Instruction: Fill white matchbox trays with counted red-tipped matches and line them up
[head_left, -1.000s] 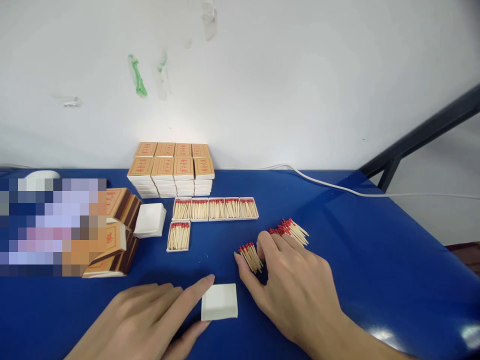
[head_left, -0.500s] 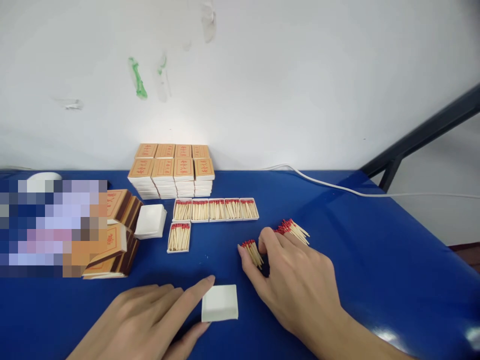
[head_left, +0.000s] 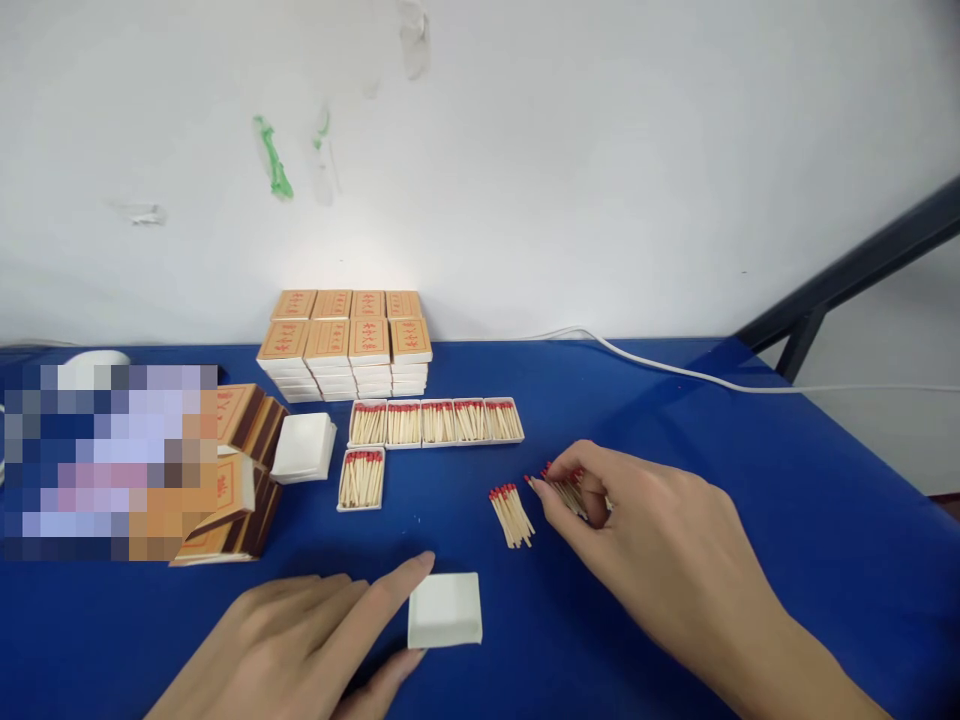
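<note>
My left hand (head_left: 315,640) lies on the blue table (head_left: 675,420), forefinger and thumb pressed against the left side of a small white box tray (head_left: 445,610). My right hand (head_left: 652,540) reaches over a pile of red-tipped matches (head_left: 564,483), its fingers curled and pinching into them. A small loose bundle of matches (head_left: 512,514) lies just left of that hand, untouched. Beyond it a row of several white trays filled with matches (head_left: 436,421) stands side by side, with one more filled tray (head_left: 361,478) in front of its left end.
Stacked orange matchboxes (head_left: 346,345) stand against the white wall. Leaning orange sleeves (head_left: 240,470) and a stack of empty white trays (head_left: 304,447) sit at left beside a blurred patch. A white cable (head_left: 675,372) runs along the table's back right.
My right hand has let go of the small match bundle and moved right to the larger pile, closing its fingers on it. My left hand stays at the white tray.
</note>
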